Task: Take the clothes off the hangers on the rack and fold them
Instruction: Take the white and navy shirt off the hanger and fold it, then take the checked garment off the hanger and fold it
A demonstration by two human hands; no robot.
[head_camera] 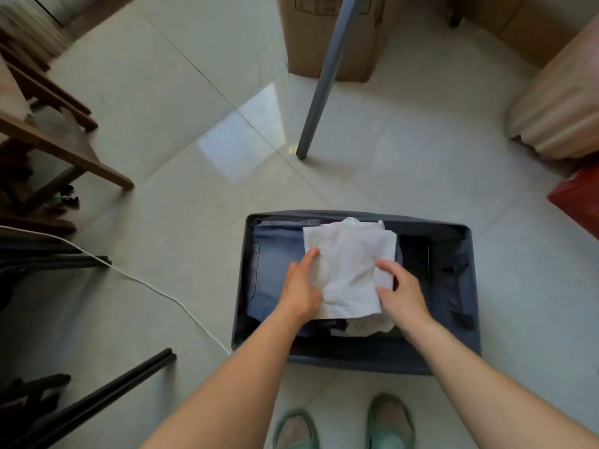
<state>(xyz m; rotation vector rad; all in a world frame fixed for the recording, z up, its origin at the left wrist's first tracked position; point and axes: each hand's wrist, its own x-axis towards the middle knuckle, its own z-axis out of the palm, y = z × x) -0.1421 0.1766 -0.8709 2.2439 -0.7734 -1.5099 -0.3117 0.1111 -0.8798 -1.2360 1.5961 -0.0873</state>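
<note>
A folded white garment (351, 267) lies on top of the clothes inside a dark grey fabric bin (460, 319) on the floor. My left hand (301, 286) holds its left edge, thumb on top of the cloth. My right hand (400, 288) grips the right edge, fingers curled over it. Folded blue jeans (275, 264) lie beneath, on the bin's left side. More white cloth (363, 327) shows under the garment at the near side. The right part of the bin is dark and holds little that I can make out.
A grey rack leg (321, 89) stands on the tiled floor beyond the bin, before a cardboard box (311, 37). Wooden furniture (64, 147) and a white cord (155, 288) lie left. A red box (580, 196) sits right. My green slippers (389, 422) are near.
</note>
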